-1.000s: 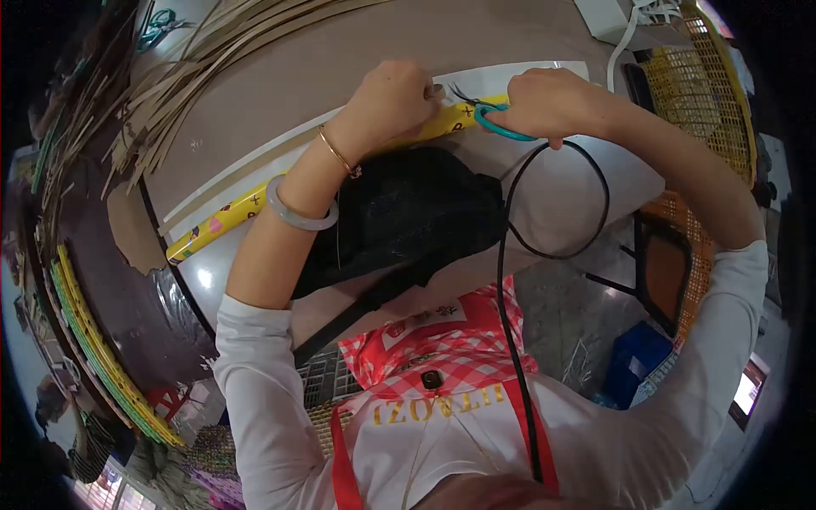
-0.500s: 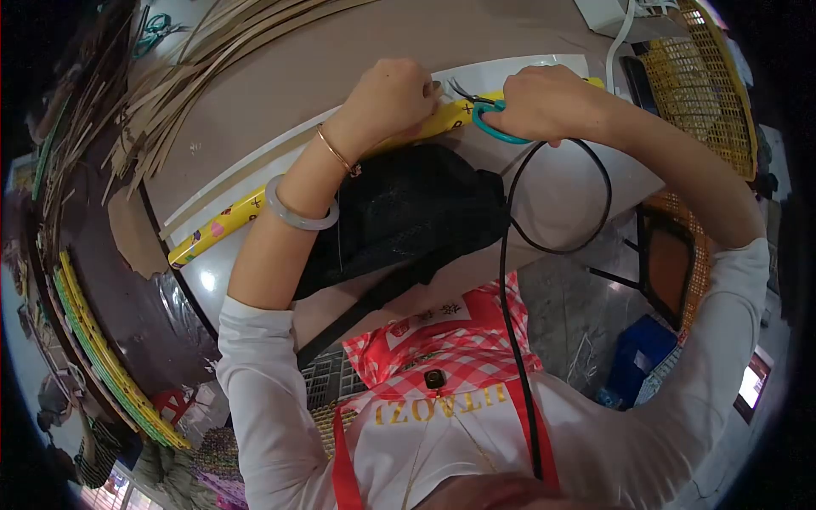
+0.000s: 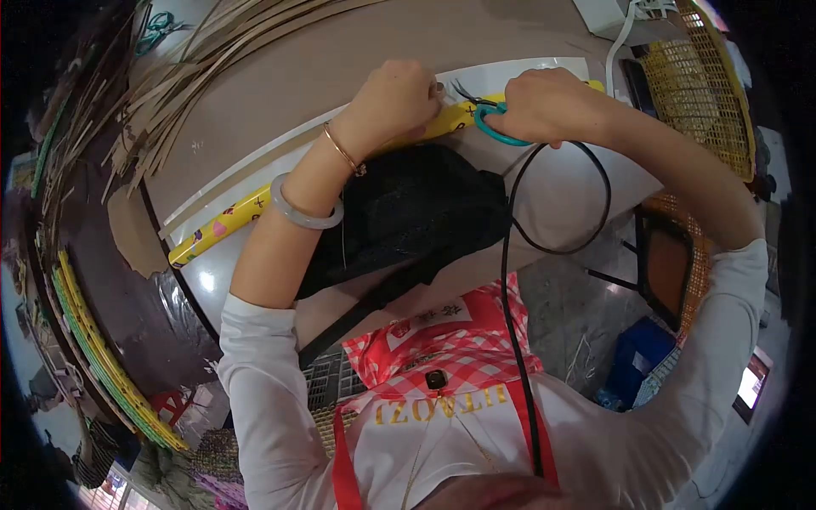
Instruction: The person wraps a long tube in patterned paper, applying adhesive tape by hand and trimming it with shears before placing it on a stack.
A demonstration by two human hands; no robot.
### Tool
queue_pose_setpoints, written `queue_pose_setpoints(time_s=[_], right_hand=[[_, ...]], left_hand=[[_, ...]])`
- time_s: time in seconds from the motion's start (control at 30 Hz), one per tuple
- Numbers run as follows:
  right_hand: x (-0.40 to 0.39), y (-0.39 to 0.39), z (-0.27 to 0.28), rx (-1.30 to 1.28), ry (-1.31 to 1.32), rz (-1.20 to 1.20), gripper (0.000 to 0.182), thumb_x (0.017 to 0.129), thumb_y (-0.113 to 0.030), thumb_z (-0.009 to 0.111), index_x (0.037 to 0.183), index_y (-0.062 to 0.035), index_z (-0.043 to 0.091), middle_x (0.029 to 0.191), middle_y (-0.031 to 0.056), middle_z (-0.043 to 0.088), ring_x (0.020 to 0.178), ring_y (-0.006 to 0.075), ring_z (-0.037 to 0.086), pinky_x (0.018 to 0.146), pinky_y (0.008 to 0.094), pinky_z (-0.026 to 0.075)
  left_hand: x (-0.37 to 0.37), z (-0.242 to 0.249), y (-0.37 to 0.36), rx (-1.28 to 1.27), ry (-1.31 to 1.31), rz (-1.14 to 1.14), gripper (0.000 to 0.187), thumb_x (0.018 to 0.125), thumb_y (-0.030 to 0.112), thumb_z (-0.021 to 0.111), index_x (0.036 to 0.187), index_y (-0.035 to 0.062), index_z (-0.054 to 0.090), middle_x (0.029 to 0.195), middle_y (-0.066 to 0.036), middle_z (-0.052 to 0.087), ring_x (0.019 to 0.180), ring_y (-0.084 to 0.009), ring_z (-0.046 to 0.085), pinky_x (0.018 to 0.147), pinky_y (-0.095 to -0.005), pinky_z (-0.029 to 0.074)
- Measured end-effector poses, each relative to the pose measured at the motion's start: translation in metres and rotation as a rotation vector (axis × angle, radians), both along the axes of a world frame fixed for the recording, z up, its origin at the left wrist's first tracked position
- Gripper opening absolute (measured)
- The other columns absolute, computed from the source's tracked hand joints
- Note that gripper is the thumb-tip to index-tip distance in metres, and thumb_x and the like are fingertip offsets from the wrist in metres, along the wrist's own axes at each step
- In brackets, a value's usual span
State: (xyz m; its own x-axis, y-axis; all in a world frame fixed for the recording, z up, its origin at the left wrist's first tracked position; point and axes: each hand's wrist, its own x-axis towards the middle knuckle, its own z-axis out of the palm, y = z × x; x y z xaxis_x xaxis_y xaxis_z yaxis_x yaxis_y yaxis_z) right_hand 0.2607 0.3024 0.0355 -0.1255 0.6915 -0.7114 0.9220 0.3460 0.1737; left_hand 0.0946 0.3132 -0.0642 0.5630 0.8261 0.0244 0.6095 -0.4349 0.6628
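My left hand is closed near the middle of the yellow patterned tube, its fingertips pinched at the end of a thin tan strip that runs beside the tube. My right hand is closed round teal-handled scissors, whose dark blades are parted and point toward my left hand. Beneath both hands lies a white board. A black cloth bag rests below the tube, beside my left forearm.
Long tan strips are heaped at the upper left, near another teal scissors. A black cable loops right of the bag. Yellow baskets stand at the upper right, and a stool is below them.
My left hand and forearm have shifted very slightly to the right. The scissors have moved a little, with their blades still parted.
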Motion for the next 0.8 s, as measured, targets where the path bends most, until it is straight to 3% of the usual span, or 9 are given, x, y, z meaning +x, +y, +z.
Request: queue_pose_setpoints(time_s=[0.23,0.3,0.4,0.53,0.6,0.73,0.8], right_hand=[[0.003,-0.004,-0.004,0.021,0.042,-0.029,0.057,0.086,-0.046,0.038,0.055,-0.0040,0.061,0.043,0.0058,0.054,0.048,0.0187,0.060,0.055,0.0306,0.050],[0.002,-0.005,-0.006,0.022,0.054,-0.033,0.058,0.086,-0.046,0.037,0.055,-0.0037,0.061,0.042,0.0061,0.053,0.047,0.0197,0.059,0.055,0.0320,0.050],[0.001,-0.008,-0.007,0.038,0.075,-0.051,0.058,0.087,-0.045,0.036,0.056,-0.0028,0.061,0.042,0.0068,0.052,0.047,0.0212,0.059,0.055,0.0342,0.050],[0.002,-0.009,-0.010,0.022,0.084,-0.050,0.058,0.087,-0.044,0.035,0.057,-0.0021,0.061,0.042,0.0071,0.051,0.047,0.0235,0.058,0.055,0.0357,0.050],[0.003,-0.010,-0.016,0.068,0.094,-0.016,0.059,0.089,-0.043,0.034,0.055,-0.0016,0.060,0.042,0.0074,0.051,0.049,0.0247,0.059,0.056,0.0357,0.050],[0.007,-0.009,-0.018,0.076,0.148,0.049,0.055,0.083,-0.047,0.036,0.062,-0.0032,0.063,0.050,0.0086,0.057,0.050,0.0207,0.061,0.060,0.0333,0.050],[0.001,-0.008,-0.011,-0.040,0.124,-0.120,0.055,0.084,-0.045,0.035,0.064,-0.0022,0.062,0.053,0.0091,0.058,0.048,0.0214,0.061,0.060,0.0326,0.050]], left_hand=[[0.002,-0.001,0.001,0.104,0.038,-0.013,0.022,0.075,0.020,0.062,0.073,-0.0020,0.063,0.064,-0.020,0.059,0.061,-0.0343,0.060,0.061,-0.0371,0.049],[0.002,-0.002,-0.001,0.133,-0.022,0.024,0.019,0.070,0.015,0.056,0.060,0.0006,0.064,0.053,-0.017,0.056,0.057,-0.0348,0.059,0.062,-0.0384,0.051],[0.001,-0.001,0.000,-0.009,-0.054,0.003,0.018,0.069,0.014,0.056,0.060,0.0007,0.064,0.052,-0.017,0.055,0.057,-0.0352,0.059,0.062,-0.0385,0.051],[0.002,0.000,0.001,0.029,-0.018,0.026,0.016,0.066,0.013,0.056,0.059,0.0006,0.064,0.052,-0.017,0.056,0.057,-0.0356,0.059,0.062,-0.0387,0.050],[-0.001,-0.003,0.003,0.075,0.067,-0.066,0.021,0.075,0.018,0.060,0.069,-0.0020,0.062,0.057,-0.014,0.059,0.055,-0.0266,0.061,0.059,-0.0340,0.049],[0.000,-0.001,0.003,0.058,0.056,-0.052,0.019,0.075,0.017,0.059,0.068,0.0000,0.062,0.056,-0.013,0.059,0.055,-0.0260,0.061,0.059,-0.0335,0.050],[0.001,-0.002,0.003,0.093,0.031,-0.033,0.019,0.075,0.018,0.059,0.067,0.0008,0.061,0.054,-0.012,0.059,0.055,-0.0261,0.061,0.059,-0.0335,0.049]])
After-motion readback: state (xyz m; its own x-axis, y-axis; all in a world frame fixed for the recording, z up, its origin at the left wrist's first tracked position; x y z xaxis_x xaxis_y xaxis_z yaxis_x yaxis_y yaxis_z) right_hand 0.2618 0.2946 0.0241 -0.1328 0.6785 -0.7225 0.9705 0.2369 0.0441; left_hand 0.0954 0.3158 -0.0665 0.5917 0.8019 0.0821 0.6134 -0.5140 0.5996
